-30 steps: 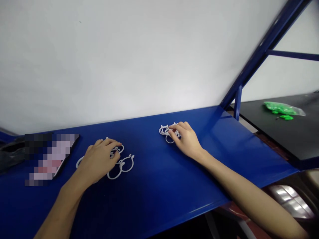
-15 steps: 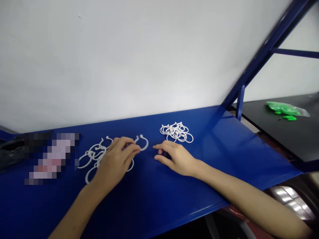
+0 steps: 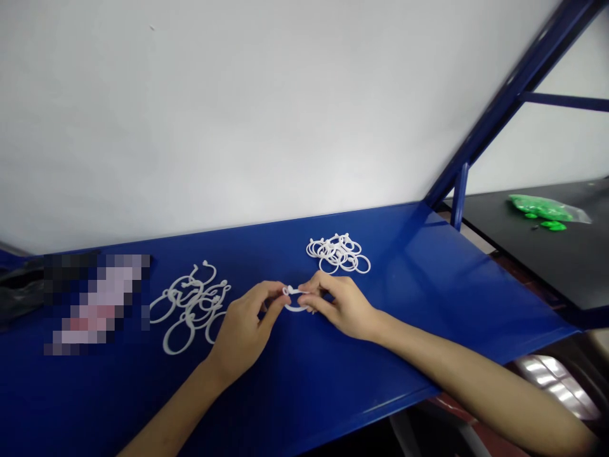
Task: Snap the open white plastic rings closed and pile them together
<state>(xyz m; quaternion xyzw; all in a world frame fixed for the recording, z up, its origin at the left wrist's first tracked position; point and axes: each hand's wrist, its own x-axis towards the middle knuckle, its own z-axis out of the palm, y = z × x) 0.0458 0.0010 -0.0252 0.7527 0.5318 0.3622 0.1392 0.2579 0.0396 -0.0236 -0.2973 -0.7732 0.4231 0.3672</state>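
Note:
Between my two hands is a white plastic ring (image 3: 295, 309) with a small eyelet and a knob at its ends. My left hand (image 3: 250, 324) pinches its left side near the eyelet. The fingers of my right hand (image 3: 340, 303) grip its right side near the knob end. Fingertips hide part of the ring. Left of my left hand lies a loose heap of white rings (image 3: 183, 311), several of them gaping open. Behind my right hand rests a tighter pile of white rings (image 3: 337, 252), which look closed.
The blue table (image 3: 361, 387) meets a pale wall at the back. A blurred-out pinkish packet (image 3: 107, 292) and a black bag (image 3: 23, 285) lie at the left. A blue metal frame (image 3: 495, 108) rises at the right, beside a black table with a green-filled bag (image 3: 542, 208).
My left hand has moved right and toward me with the open ring, uncovering the left heap. My right hand has closed from an empty, parted pose onto the same ring.

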